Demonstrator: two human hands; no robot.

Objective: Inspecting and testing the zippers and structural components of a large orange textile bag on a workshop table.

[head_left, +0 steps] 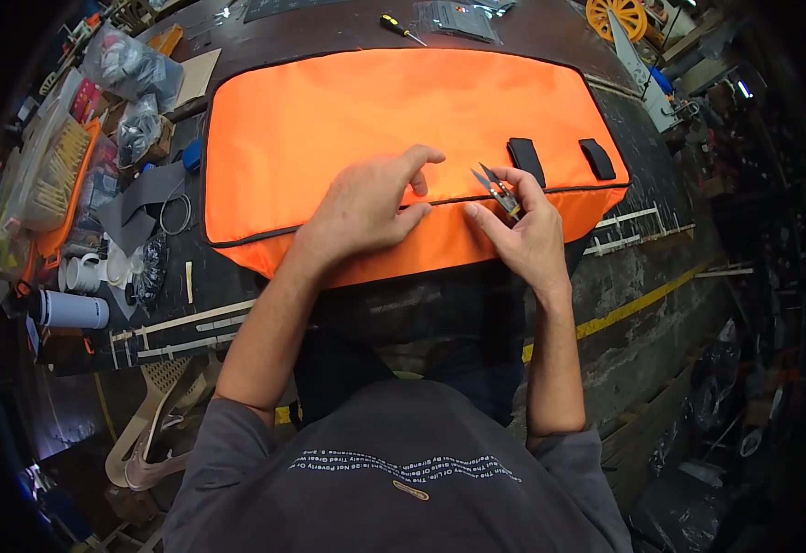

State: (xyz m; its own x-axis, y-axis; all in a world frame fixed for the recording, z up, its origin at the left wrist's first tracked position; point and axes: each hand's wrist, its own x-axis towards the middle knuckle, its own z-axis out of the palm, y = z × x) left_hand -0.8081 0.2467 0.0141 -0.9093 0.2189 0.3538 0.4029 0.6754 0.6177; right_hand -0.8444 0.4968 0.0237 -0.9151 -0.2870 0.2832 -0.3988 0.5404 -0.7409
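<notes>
Head view. Orange case [375, 111]: smooth fabric, rounded corners, black piping; centre of frame, on dark worktop [550, 32]. Left hand [366, 205]: masks part of front seam; grip released, fingers loosely curled. Right hand [534, 235]: grip grasping pointed metal snips [503, 194], handles partly finger-covered. Black straps [525, 162]: two, right of centre.

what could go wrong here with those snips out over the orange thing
The snips in the right hand have their blades apart above the orange fabric, so a slip might nick it or the black piping. The left hand is close by, so its fingers could get pricked.
</notes>
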